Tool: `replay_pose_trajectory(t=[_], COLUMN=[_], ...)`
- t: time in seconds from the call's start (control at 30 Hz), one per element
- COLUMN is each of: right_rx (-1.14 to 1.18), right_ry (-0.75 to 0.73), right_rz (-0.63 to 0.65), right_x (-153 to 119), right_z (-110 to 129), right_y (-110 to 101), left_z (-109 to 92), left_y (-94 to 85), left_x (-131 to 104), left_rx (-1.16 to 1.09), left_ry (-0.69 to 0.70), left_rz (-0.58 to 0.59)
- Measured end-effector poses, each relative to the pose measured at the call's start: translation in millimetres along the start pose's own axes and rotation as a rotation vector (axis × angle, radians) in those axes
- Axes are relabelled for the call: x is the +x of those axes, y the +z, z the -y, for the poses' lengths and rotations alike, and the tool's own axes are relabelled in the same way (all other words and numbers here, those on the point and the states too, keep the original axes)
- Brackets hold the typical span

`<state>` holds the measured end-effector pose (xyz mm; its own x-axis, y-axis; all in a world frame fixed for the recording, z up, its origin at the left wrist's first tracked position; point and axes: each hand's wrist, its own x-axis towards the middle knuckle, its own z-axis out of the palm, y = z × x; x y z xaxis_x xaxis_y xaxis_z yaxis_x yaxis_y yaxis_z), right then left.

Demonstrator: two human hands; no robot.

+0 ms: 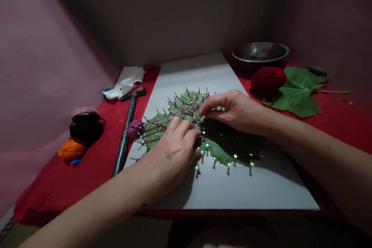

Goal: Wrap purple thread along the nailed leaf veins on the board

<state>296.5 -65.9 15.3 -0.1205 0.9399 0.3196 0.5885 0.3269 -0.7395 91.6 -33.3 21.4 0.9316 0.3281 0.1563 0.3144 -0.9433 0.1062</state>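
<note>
A large green leaf lies on a white board, with several nails standing along its edge and veins. Purple yarn runs between the nails on the leaf's left and upper parts. Its small purple ball rests at the leaf's left edge. Over the middle of the leaf, my right hand pinches the purple yarn between thumb and forefinger. My left hand is closed low over the leaf beside the central nails; its fingertips are partly hidden, and I cannot make out what they grip.
A hammer lies along the board's left side. Farther left are black yarn, orange yarn and white paper. At the right, a dark red yarn ball touches another leaf, with a metal bowl behind.
</note>
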Motion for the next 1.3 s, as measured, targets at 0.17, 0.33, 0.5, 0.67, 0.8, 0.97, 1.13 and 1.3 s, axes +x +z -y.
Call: replay_pose_trajectory(t=[0.17, 0.33, 0.5, 0.67, 0.8, 0.97, 1.13, 1.3], right_rx=[-0.047, -0.135, -0.078, 0.027, -0.012, -0.023, -0.040, -0.002], right_ry=[0.026, -0.087, -0.033, 0.106, 0.111, 0.143, 0.086, -0.039], right_rz=[-0.056, -0.068, -0.097, -0.305, -0.369, -0.440, -0.424, -0.185], right_x=[-1, -21, -48, -57, -56, -56, -57, -59], right_z=[11, 27, 18, 7, 4, 0, -1, 8], right_y=[-14, -39, -44, -38, -33, -30, -30, -32], left_z=[0, 0, 4, 3, 1, 2, 4, 2], left_y=[-0.5, -1.6, 2.1, 2.2, -0.4, -0.6, -0.8, -2.4], left_x=[-1, -1, -1, 0, -1, -2, 0, 0], left_rx=[-0.012, -0.022, -0.015, -0.037, -0.062, -0.061, -0.067, -0.083], left_ry=[-0.008, -0.002, 0.016, 0.005, -0.014, -0.002, -0.004, -0.017], left_rz=[0.009, 0.038, 0.013, 0.023, 0.042, 0.034, 0.052, 0.045])
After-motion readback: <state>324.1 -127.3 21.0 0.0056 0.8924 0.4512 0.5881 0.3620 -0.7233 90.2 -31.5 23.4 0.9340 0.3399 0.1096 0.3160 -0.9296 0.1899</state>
